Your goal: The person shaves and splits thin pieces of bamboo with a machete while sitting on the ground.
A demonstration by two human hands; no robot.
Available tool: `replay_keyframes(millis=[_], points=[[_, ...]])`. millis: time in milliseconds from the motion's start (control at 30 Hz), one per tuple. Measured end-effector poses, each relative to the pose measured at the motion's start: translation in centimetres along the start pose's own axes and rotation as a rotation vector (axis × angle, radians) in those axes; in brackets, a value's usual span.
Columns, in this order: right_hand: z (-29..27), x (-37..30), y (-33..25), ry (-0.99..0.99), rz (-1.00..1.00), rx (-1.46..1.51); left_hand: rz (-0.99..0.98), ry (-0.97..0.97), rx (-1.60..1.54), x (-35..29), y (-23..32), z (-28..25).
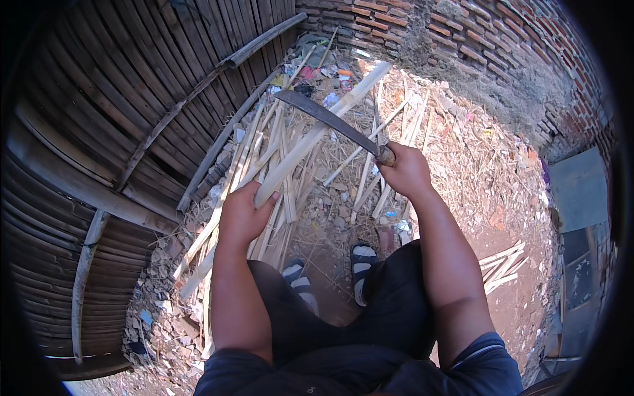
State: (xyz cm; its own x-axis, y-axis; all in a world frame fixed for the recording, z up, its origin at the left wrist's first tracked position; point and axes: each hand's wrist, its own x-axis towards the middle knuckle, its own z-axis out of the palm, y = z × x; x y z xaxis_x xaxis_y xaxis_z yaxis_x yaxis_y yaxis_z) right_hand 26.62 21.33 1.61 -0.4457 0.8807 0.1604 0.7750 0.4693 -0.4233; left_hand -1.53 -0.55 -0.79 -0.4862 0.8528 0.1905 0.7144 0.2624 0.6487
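Observation:
My left hand [242,214] is closed around a long, pale split bamboo slat [300,153], thumb on its right edge. The slat slants up and away to the right; whether it runs on below my forearm, I cannot tell. In my right hand [405,173] is the short wooden handle of a machete with a dark, slightly curved blade [330,119]. Its blade points to the far left and crosses over the slat; whether the two touch is unclear. Beneath them lies a loose pile of thin bamboo strips [285,191], several of them also showing left of my left forearm.
A slatted wooden or bamboo wall [165,86] stands close on the left, a brick wall [462,33] at the back. Rubble, litter and straw-like shavings [462,152] cover the ground. More strips [502,267] lie at right. My sandalled feet [362,270] are beside the pile.

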Motion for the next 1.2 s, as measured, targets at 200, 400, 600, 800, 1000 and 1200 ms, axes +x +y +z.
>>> replay_keyframes(millis=[200, 400, 600, 800, 1000, 1200], points=[[1.5, -0.8, -2.1, 0.008, -0.401, -0.084, -0.046, -0.031, -0.016, -0.1, 0.4, -0.2], [0.2, -0.5, -1.3, 0.076, -0.330, -0.059, 0.037, 0.028, -0.058, -0.2, -0.5, -0.1], [-1.2, 0.5, 2.6, 0.240, 0.057, 0.067, -0.039, -0.022, -0.080, -0.2, 0.4, -0.5], [-0.4, -0.1, 1.2, 0.155, -0.133, 0.015, -0.038, -0.024, -0.110, -0.2, 0.6, -0.2], [1.1, -1.2, -2.3, 0.079, -0.506, -0.093, -0.010, 0.003, -0.054, -0.2, 0.3, 0.0], [-0.2, -0.2, -0.4, 0.129, -0.262, -0.089, 0.016, 0.029, -0.108, -0.2, -0.1, -0.1]])
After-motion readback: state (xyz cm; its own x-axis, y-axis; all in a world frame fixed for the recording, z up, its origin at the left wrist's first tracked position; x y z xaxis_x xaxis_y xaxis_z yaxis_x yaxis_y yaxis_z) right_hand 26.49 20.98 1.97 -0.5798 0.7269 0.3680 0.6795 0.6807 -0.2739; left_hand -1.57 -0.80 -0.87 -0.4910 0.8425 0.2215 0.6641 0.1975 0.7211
